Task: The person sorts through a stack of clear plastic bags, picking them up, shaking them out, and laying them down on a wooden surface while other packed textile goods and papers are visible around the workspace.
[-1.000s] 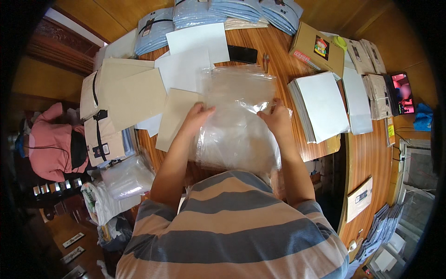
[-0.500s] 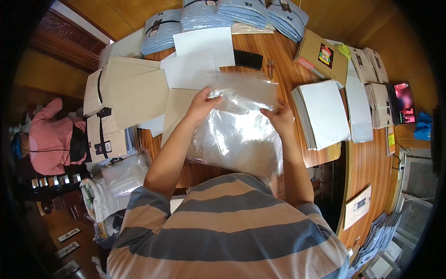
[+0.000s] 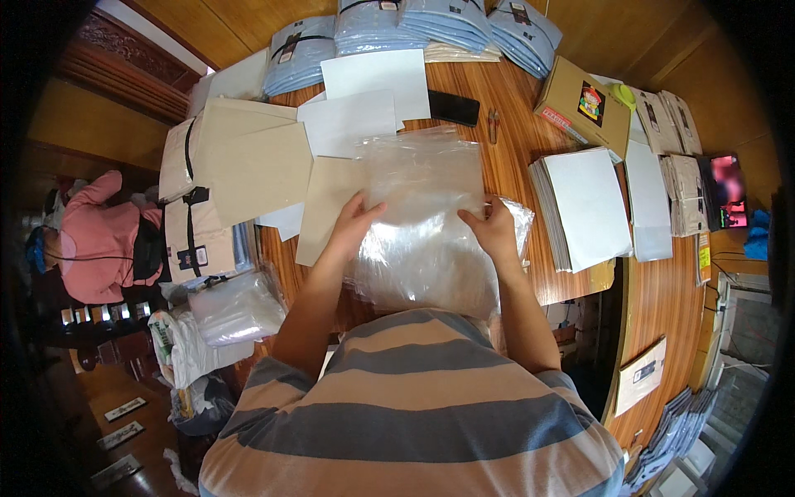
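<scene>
A stack of clear plastic bags (image 3: 422, 248) lies at the near edge of the wooden table, in front of my chest. My left hand (image 3: 356, 222) grips its left side, thumb on top and fingers curled beneath. On the right side my right hand (image 3: 490, 225) pinches the plastic the same way. The far end of the bags reaches past both hands toward white paper sheets (image 3: 352, 123). Beige cardboard sheets (image 3: 257, 170) lie to the left, one partly beside the bags.
Folded blue shirts (image 3: 377, 26) in plastic line the back. A black phone (image 3: 454, 108) lies before them. At right stand a stack of white boards (image 3: 586, 207) and a cardboard box (image 3: 584, 108). Packed beige garments (image 3: 195, 240) sit at left; a person in pink (image 3: 108, 240) is beyond.
Both hands have moved nearer to me, and the plastic bags now lie flatter and straighter. The whole view has shifted slightly to the right.
</scene>
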The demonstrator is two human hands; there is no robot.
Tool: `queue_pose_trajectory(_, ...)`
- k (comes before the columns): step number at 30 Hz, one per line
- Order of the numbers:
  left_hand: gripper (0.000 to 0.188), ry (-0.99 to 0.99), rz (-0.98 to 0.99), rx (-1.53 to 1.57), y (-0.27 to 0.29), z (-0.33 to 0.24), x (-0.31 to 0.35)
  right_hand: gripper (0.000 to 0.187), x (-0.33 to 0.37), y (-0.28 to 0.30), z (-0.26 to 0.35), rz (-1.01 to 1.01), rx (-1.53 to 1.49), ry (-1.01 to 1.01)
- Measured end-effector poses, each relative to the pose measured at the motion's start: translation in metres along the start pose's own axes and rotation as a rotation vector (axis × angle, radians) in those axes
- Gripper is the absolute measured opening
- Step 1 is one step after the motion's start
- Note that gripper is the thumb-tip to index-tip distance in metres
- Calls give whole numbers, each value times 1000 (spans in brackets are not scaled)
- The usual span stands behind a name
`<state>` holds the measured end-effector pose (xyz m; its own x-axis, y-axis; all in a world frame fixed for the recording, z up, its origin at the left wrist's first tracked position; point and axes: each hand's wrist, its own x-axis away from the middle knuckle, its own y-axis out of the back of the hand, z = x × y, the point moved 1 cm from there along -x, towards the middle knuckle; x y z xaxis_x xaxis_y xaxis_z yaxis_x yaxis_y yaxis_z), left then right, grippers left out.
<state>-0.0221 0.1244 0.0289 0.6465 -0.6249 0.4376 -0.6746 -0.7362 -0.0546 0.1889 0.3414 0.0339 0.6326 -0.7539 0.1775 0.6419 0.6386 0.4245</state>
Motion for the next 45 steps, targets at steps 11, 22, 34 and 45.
queue_pose_trajectory(11,50,-324,-94,-199,10,54,44,45,13,-23,-8,-129,-211,61)
queue_pose_trajectory(22,54,-149,-195,-332,27,-4,2,37,8,-2,-21,232,139,76)
queue_pose_trajectory(34,49,-311,-107,-597,10,-26,-48,52,-71,-4,19,102,18,20)
queue_pose_trajectory(45,55,-121,-164,97,19,14,30,38,-14,-5,-2,81,-425,12)
